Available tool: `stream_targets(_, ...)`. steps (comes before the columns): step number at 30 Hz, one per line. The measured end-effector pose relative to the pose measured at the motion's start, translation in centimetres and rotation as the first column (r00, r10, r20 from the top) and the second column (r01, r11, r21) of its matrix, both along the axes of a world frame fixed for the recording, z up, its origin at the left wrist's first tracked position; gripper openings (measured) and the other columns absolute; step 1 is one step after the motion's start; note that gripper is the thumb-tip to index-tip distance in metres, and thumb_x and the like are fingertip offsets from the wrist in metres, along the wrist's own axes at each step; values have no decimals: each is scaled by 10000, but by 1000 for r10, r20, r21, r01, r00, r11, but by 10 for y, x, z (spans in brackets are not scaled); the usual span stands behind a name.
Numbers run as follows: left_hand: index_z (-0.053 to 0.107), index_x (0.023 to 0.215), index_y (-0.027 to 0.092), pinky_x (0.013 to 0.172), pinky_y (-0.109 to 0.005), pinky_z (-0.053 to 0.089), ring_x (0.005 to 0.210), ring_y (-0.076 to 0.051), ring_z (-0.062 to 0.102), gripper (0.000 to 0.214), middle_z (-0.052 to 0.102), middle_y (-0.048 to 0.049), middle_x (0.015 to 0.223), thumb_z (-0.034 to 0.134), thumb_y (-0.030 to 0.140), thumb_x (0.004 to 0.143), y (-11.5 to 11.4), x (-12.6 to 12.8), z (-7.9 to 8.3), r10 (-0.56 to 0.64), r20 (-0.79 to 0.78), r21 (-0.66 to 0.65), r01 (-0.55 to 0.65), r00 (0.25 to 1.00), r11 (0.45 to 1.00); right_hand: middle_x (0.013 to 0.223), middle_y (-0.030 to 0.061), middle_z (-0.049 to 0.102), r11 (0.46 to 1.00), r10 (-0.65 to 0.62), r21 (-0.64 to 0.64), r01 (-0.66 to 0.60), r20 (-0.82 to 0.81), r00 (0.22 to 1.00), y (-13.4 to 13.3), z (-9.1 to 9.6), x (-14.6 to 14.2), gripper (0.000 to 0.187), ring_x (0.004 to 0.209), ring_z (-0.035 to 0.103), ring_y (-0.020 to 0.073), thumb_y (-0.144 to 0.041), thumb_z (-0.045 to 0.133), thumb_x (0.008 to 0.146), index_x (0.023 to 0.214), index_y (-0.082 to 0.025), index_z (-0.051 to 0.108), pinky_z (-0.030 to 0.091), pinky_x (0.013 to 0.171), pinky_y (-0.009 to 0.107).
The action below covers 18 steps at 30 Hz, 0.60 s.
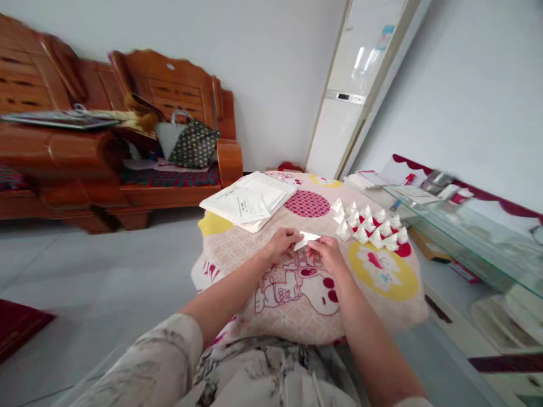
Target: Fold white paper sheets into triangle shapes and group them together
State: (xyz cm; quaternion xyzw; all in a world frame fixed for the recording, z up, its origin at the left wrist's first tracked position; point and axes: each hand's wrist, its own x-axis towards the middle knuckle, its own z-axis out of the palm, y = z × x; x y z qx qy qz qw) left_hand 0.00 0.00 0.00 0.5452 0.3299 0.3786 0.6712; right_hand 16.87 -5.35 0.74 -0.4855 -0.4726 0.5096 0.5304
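A small white piece of folded paper (306, 239) is held between both hands above a cartoon-patterned cloth (305, 294) that covers a low table. My left hand (283, 242) pinches its left end. My right hand (327, 252) pinches its right end. Just beyond the right hand, several folded white paper triangles (368, 225) lie in rows on the cloth. A stack of white printed sheets (249, 201) rests at the far left of the cloth.
A wooden sofa (127, 158) with a dark patterned bag (193, 144) stands at the left. A tall white air conditioner (354, 90) fills the far corner. A glass-topped table (462, 226) with small items runs along the right. Grey floor lies to the left.
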Motion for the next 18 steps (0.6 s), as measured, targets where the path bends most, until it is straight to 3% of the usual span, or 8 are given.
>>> stream_targets(10,608,680,110,405,-156,339,372,-45,458,253,599,3,514,752,283,796,2,-4,-1,-69,72,-151,79,995,985,600,41,700,998,18,66,-18,2,1000,0,-5,1,169,490,602,124,-313,779,688,648,-160,717,458,467,221)
stream_targets(18,637,678,81,402,-135,329,377,-33,457,190,587,-3,499,714,165,831,5,-4,0,-78,149,-271,117,986,955,624,44,713,996,43,76,-42,-12,999,0,-6,3,178,507,614,127,-329,784,716,713,-155,747,466,477,222)
